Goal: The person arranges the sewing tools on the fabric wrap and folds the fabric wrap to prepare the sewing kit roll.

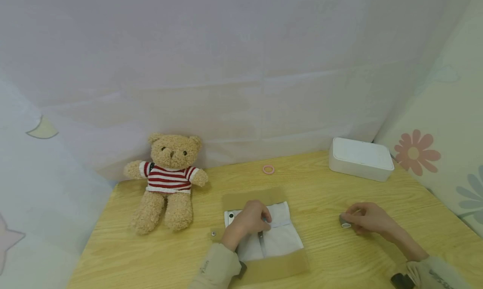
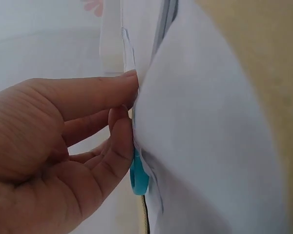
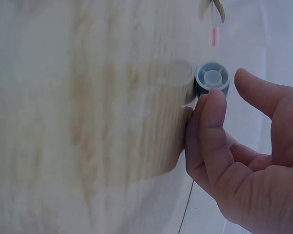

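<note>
A tan folding pouch point(image 1: 271, 266) with white cloth lining point(image 1: 283, 238) lies opened out on the table. My left hand point(image 1: 249, 220) is over it, thumb and fingers pinching the edge of the white cloth point(image 2: 195, 107). Just below those fingers a teal loop point(image 2: 139, 175) pokes out at the cloth edge; what it belongs to is hidden. A narrow grey strip point(image 1: 262, 245) lies along the lining. To the right, a small grey roll point(image 3: 213, 78) with a spoked white end stands on the table. My right hand point(image 1: 371, 217) has its fingertips against the roll, the thumb held apart from it.
A teddy bear point(image 1: 170, 188) in a striped shirt sits at the back left. Behind the pouch lies a pink ring point(image 1: 268, 169). A white box point(image 1: 360, 159) stands at the back right, near the wall.
</note>
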{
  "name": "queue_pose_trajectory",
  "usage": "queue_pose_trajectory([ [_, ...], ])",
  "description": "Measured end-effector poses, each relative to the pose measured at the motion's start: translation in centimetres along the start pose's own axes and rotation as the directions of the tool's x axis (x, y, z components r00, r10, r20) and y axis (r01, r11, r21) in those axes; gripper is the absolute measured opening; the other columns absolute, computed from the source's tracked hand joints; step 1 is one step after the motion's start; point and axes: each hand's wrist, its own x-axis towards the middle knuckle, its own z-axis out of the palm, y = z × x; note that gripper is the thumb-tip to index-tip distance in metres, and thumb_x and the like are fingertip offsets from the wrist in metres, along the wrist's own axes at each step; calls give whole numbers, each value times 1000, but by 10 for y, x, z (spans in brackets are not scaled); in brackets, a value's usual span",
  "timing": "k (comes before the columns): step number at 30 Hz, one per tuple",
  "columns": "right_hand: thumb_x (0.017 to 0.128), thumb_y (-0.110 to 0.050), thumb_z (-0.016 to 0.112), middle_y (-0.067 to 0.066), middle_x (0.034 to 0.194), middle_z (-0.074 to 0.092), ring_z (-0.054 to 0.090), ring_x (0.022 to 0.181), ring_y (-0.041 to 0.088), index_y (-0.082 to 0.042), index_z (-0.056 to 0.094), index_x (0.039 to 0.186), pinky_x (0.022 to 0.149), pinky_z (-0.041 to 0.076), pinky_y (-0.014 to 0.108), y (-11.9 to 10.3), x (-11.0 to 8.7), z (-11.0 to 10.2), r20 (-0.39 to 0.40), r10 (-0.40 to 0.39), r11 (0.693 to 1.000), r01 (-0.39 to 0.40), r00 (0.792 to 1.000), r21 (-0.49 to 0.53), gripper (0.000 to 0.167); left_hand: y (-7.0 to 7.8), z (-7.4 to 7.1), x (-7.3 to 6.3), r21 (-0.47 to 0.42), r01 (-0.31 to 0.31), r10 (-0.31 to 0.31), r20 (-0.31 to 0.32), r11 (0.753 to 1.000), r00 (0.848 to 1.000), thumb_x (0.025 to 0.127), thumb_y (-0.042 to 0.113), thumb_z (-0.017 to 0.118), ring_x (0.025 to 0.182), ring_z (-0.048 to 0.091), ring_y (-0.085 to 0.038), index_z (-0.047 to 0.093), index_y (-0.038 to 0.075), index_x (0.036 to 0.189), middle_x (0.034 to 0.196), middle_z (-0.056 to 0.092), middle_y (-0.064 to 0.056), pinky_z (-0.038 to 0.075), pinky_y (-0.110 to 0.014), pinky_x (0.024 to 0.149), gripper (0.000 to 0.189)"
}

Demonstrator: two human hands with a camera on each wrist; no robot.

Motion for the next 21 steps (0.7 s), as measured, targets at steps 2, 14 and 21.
queue_pose_trajectory([
  [2,89,-29,68,7,77,63,61,65,18,6,61,104,58,53,30,-2,-1,2,-28,6,999,-7,1000,-41,39,2,0,-1,11,16,-16,4,1000,1000,76,4,76,82,44,-13,72,7,76,87,56,1,40,-27,72,5],
  [14,88,-27,70,10,86,66,64,75,20,7,60,102,65,55,32,-10,-3,3,-31,14,999,-16,999,-43,38,3,4,2,30,-12,12,-13,999,1000,72,-1,75,70,43,-9,67,10,66,76,56,3,39,-23,65,15],
  [21,89,-29,68,11,103,66,62,90,19,5,58,113,73,53,30,-17,7,9,-65,-38,999,38,997,4,43,4,6,0,43,-22,23,-37,999,999,73,-3,73,69,44,-9,64,11,67,73,56,3,40,-23,64,17],
])
